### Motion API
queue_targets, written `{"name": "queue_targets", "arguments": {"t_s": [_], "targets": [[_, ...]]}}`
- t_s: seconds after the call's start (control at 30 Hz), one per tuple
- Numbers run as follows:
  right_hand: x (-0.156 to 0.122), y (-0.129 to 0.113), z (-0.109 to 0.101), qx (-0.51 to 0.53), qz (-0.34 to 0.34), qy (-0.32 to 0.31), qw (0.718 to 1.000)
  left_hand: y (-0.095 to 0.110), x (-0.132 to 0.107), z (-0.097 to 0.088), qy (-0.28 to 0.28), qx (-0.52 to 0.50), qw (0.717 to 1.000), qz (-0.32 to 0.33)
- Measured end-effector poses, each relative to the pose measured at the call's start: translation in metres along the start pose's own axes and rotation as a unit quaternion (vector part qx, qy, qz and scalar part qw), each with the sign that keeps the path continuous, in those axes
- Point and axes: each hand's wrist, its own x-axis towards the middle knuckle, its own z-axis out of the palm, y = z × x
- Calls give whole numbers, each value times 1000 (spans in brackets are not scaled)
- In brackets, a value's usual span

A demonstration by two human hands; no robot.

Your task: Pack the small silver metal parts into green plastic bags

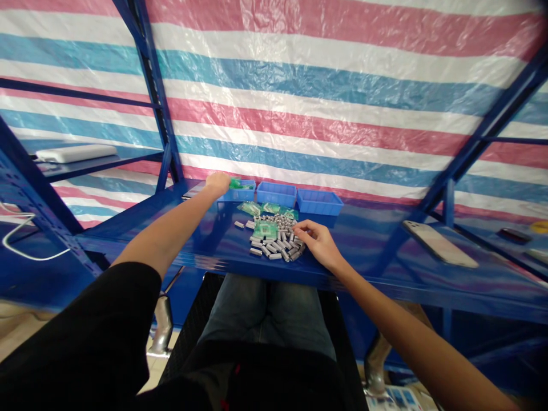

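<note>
My left hand [218, 182] reaches over the left blue bin [240, 195], closed, with a green plastic packet [234, 183] at its fingers; the fingertips are hidden. On the blue table, my right hand [315, 240] rests at the right edge of a pile of small silver cylinders [280, 245]. Its thumb and fingers are bent together at the cylinders, and what lies between them is too small to make out. A clear-and-green packet [265, 230] lies on top of the pile. More green packets [250, 208] lie behind it, in front of the bins.
Two more blue bins, a middle one [276, 194] and a right one [319, 201], stand along the back. A phone [440, 244] lies on the right of the table. Blue metal posts [462, 142] frame both sides, before a striped plastic sheet [317, 85].
</note>
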Motion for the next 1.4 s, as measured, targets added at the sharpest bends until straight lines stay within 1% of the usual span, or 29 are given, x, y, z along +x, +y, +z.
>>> {"name": "queue_targets", "arguments": {"t_s": [0.17,0.5,0.63,0.77,0.8,0.83,0.87,0.9,0.93,0.97,1.0,1.03,1.1,1.17,1.23,1.3,1.4], "targets": [[0,-1,1,-3,-2,-12,1000,-3,1,2,-4,-1,1000,-3],[0,0,2,-20,-9,-14,1000,-8,-1,3,-32,-8,999,36],[0,0,3,-33,-20,-19,999,-6,1,5,-44,-21,997,53],[-1,0,3,-72,-42,-16,996,2,-3,8,-33,-28,998,38],[-1,0,2,-88,-52,-15,995,5,-7,8,-16,-28,999,32],[-1,-1,2,-106,-65,-15,992,9,-13,8,14,-31,999,29],[-2,-2,3,-128,-79,-17,988,13,-19,8,52,-36,998,29],[-3,-4,3,-155,-93,-23,983,17,-27,9,117,-53,991,40],[-4,-6,4,-186,-106,-34,976,22,-35,9,173,-73,980,58],[-6,-8,6,-218,-119,-49,967,27,-43,9,208,-92,970,85],[-8,-11,7,-248,-132,-66,957,32,-51,10,227,-113,961,115],[-9,-12,9,-275,-142,-85,947,36,-60,11,225,-135,953,148],[-11,-14,12,-313,-152,-115,930,43,-75,15,191,-190,941,203],[-12,-14,13,-329,-148,-128,924,48,-91,19,158,-250,928,225],[-12,-12,14,-334,-143,-133,922,51,-108,21,159,-301,911,231],[-11,-10,14,-335,-144,-135,921,54,-126,22,166,-336,890,258],[-11,-8,13,-335,-152,-133,920,59,-147,18,156,-335,868,332]]}}
